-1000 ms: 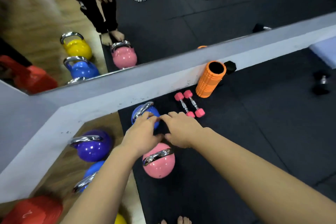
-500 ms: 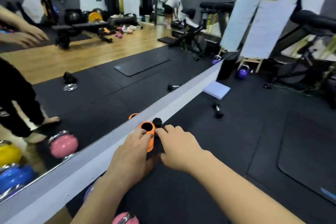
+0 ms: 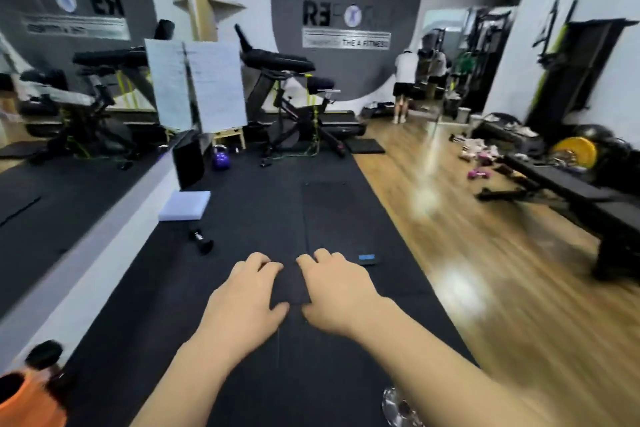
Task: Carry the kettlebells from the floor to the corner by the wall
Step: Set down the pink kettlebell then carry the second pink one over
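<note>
Person's bare left hand (image 3: 247,298) & right hand (image 3: 337,291) are hovering side by side, palms down, fingers loosely curled, gripping nothing, over the black rubber floor mat (image 3: 242,218). A glossy purple kettlebell w/ metal handle (image 3: 220,158) is sitting far off at 11 o'clock, beside a white easel board (image 3: 207,87).

The orange foam roller (image 3: 24,399) is cut off by the lower left corner and smeared by motion, and the black object (image 3: 44,354) just above it is too blurred to identify. A shiny metal piece (image 3: 398,407) at the bottom edge is partly hidden behind the right forearm and cut off, so what it belongs to cannot be told. The small pink items (image 3: 479,168) on the wooden floor far right are too blurred to name.
</note>
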The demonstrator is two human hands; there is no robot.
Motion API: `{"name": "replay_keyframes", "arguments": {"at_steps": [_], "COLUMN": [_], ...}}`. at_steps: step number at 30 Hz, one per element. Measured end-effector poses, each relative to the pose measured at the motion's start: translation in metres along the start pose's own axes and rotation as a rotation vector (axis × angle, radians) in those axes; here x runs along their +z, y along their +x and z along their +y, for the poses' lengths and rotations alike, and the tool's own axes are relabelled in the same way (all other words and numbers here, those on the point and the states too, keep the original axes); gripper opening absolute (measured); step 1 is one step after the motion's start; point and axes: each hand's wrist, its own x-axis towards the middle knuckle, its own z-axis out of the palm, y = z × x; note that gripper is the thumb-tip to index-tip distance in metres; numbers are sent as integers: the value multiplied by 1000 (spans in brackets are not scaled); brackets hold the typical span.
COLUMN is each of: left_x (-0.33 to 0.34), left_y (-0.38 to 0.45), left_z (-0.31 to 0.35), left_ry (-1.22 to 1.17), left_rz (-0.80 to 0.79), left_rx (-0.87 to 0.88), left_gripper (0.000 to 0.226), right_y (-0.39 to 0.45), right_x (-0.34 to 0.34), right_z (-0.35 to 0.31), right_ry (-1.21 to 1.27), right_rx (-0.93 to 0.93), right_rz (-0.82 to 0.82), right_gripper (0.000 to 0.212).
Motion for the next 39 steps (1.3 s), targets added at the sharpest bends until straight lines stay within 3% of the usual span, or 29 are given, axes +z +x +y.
{"name": "replay_keyframes", "arguments": {"at_steps": [8,22,29,39], "left_x": [87,215,281,339], "left_y": [44,40,49,33], "left_z": [288,713,918,1195], "left_ry": [-157,-339,-422,-498], "left_rz": [-63,-276,-368,-402], "left_rx": [339,932,1115,1409], "left_gripper": [57,58,54,47], "right_y": [-184,-482,-594,-757], "right_x": [-48,-66,-82,-113], "right_z": [232,504,651,826], "right_ry": [-92,-135,-179,-227], "right_rx": [387,1013,1238,1524], "right_rz": [27,33,-25,23], "right_gripper": [53,49,53,51]}}
